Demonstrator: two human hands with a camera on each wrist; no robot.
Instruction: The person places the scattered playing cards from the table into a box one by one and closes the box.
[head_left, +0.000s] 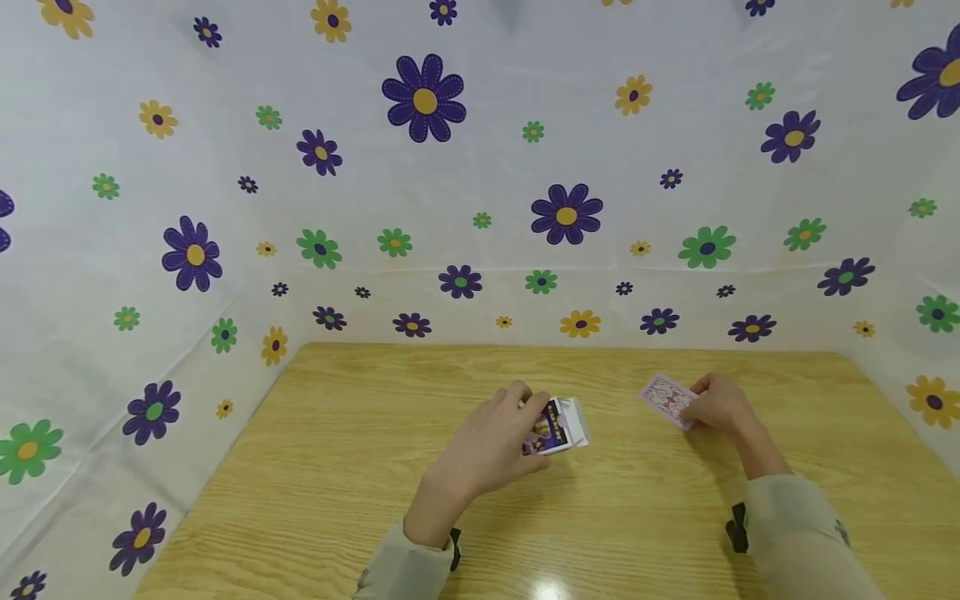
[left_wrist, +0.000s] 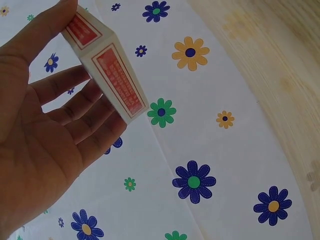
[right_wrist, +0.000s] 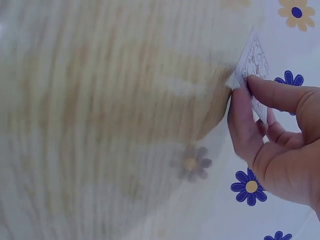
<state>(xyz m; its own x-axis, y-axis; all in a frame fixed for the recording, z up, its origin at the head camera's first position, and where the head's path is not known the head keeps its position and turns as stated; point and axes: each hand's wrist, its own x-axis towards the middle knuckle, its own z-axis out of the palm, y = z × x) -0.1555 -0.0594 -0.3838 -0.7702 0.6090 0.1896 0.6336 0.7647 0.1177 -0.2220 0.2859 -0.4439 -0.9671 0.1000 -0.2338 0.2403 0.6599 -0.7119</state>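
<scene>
Our left hand (head_left: 487,446) holds a card box (head_left: 558,427) just above the wooden table (head_left: 337,467), near its middle. In the left wrist view the fingers (left_wrist: 85,117) are curled under the box (left_wrist: 107,70) and the thumb presses its top edge, so it is a pinch across the box, not a full wrap. Red printed panels show on its side there; the head view shows a purple printed face and a pale flap end pointing right.

Our right hand (head_left: 720,404) pinches a single card (head_left: 666,400), patterned back up, off to the right and well apart from the box. In the right wrist view the thumb (right_wrist: 242,120) and a fingertip (right_wrist: 280,95) clamp the card (right_wrist: 255,65) near one corner. That view is motion-blurred, so we cannot tell how far the card sits over the table.

Risks, as we judge them:
- The card is held by a corner only; it could bend or slip out if it catches the table or the box.
- The box is gripped at its edges; a push from the card could twist it in the fingers or knock it down.
- We cannot tell whether the flap end is open; if it is, tilting could spill cards.

A flower-print cloth (head_left: 480,208) walls the table on three sides.
</scene>
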